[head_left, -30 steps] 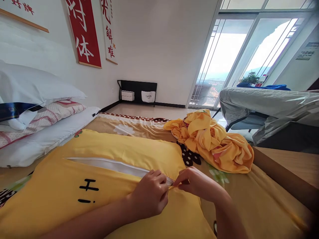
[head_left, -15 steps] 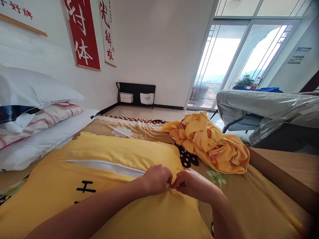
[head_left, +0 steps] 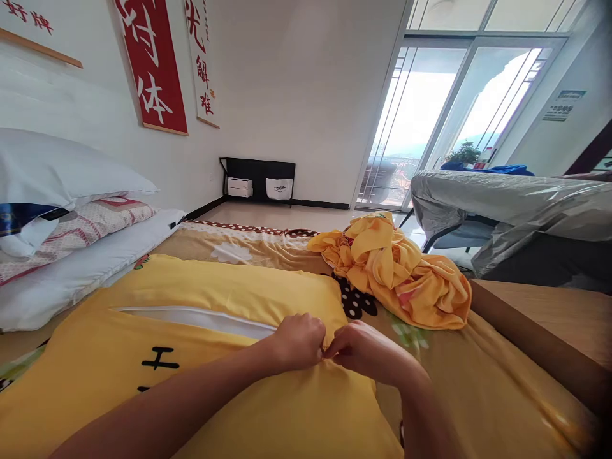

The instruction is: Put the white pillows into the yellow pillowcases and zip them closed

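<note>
A yellow pillowcase point(head_left: 205, 280) with black printed letters lies on the bed, filled by a white pillow point(head_left: 201, 317) that shows through a long slit. At the right end of this slit my left hand point(head_left: 300, 341) is closed, gripping the cloth edge. My right hand point(head_left: 366, 350) pinches the same spot from the right, its thumb and forefinger meeting the left hand's fingertips. Whether a zipper pull sits between the fingers is hidden. The slit gapes to the left of my hands.
Crumpled orange bedding point(head_left: 392, 268) lies beyond my right hand on the patterned bed sheet point(head_left: 444, 376). White pillows point(head_left: 71, 166) are stacked at the left by the wall. A wooden bed edge point(head_left: 549, 325) borders the right, with a plastic-covered table point(head_left: 507, 197) behind it.
Both hands stay pinched at the slit's right end, with the fingers shifting only slightly. The whole view has moved a little, so everything sits slightly further left.
</note>
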Motion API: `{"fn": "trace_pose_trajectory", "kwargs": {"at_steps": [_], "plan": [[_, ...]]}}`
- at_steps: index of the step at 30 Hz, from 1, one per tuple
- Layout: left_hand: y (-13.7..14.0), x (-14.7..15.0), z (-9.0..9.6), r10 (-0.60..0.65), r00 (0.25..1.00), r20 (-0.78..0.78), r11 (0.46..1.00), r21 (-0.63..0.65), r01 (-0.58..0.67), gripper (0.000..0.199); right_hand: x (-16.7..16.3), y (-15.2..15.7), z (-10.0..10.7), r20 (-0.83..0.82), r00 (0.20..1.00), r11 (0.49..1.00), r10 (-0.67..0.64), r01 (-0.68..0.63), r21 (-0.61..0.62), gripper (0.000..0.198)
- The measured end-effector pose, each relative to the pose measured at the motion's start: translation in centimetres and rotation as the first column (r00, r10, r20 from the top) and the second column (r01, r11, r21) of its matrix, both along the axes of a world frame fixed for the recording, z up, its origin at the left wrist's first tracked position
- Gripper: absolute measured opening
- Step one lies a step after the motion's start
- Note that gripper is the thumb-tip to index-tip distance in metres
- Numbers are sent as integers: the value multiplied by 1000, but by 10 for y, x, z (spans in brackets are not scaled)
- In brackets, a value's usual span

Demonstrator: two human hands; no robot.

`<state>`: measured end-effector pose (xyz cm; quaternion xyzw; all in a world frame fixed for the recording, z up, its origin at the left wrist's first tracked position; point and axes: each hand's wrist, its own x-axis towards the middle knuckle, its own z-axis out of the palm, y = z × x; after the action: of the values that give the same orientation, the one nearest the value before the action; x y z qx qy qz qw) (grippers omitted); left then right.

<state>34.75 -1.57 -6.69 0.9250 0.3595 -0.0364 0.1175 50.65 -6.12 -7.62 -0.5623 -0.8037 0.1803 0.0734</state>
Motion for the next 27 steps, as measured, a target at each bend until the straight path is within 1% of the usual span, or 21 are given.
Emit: {"fn": "trace_pose_trajectory", "kwargs": {"at_steps": [3, 7, 12, 16, 18, 21, 25, 27], "plan": [[0, 0, -2, -1, 1000, -10, 1000, 8, 1, 25, 0, -1, 0, -7, 1000, 1000, 5, -5, -4, 40], [5, -3, -9, -18, 999, 40, 1000, -12, 18, 25, 1, -1, 0, -10, 1000, 1000, 10, -10, -7, 39], [13, -9, -8, 9, 984, 177, 986, -163, 20, 23, 0, -2, 2, -5, 1000, 1000, 0, 0, -8, 36], [15, -12, -6, 37, 971, 236, 965, -261, 27, 20, 0, -2, 2, 5, 1000, 1000, 3, -3, -12, 34], [15, -12, -6, 35, 970, 239, 966, -258, 28, 19, 0, -1, 1, 0, 1000, 1000, 6, -6, -10, 35], [15, -10, -8, 5, 980, 198, 978, -204, 36, 18, -1, -1, 1, -1, 1000, 1000, 4, -4, -7, 36], [17, -7, -8, -68, 987, 142, 968, -231, 100, 18, -2, 0, 0, 1, 1000, 1000, 21, -21, -6, 36], [17, -6, -7, -91, 989, 120, 973, -199, 114, 17, -3, 0, 0, 11, 999, 999, 34, -34, -11, 36]]}}
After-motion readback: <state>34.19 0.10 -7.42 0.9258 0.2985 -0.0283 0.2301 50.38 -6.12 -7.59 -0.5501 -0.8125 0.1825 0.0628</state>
